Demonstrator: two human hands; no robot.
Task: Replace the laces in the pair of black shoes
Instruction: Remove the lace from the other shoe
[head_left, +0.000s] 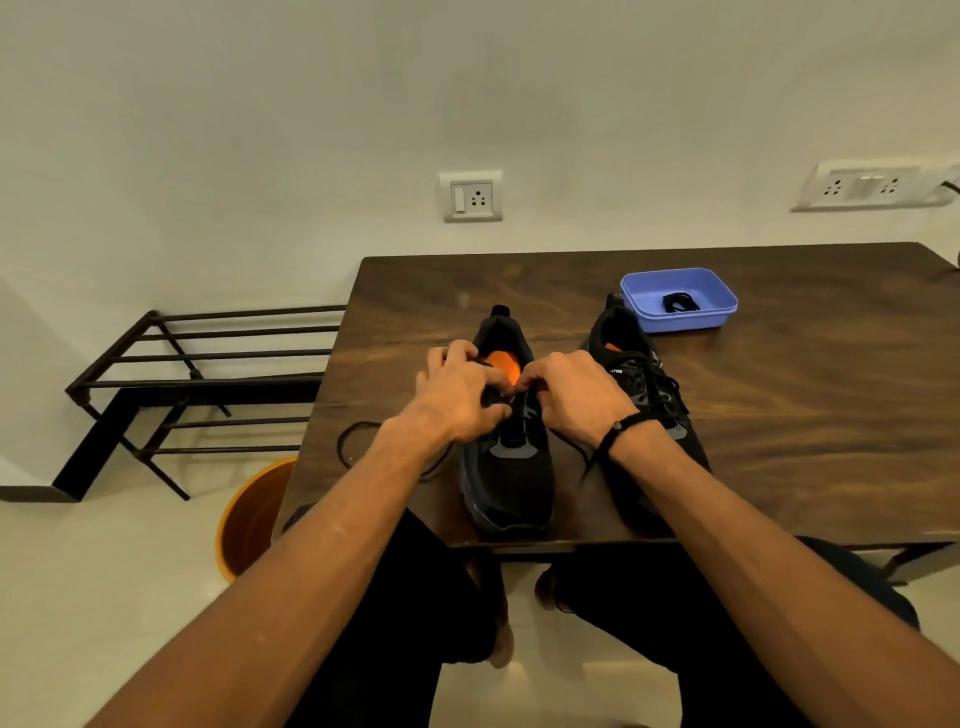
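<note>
The dark wooden table (779, 415) bears two black shoes (506, 467), a purple tray (722, 306) and a loose lace (348, 441).

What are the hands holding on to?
Both the left hand and the right hand pinch at the lace area near the top of the left black shoe. Their fingers hide exactly what they grip.

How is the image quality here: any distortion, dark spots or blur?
Head view: wide-angle bending bows the table edge and stretches the forearms; warm, dim light; the black shoes lose detail, so the lace under the left hand and right hand is hard to trace; slightly soft overall.
</note>
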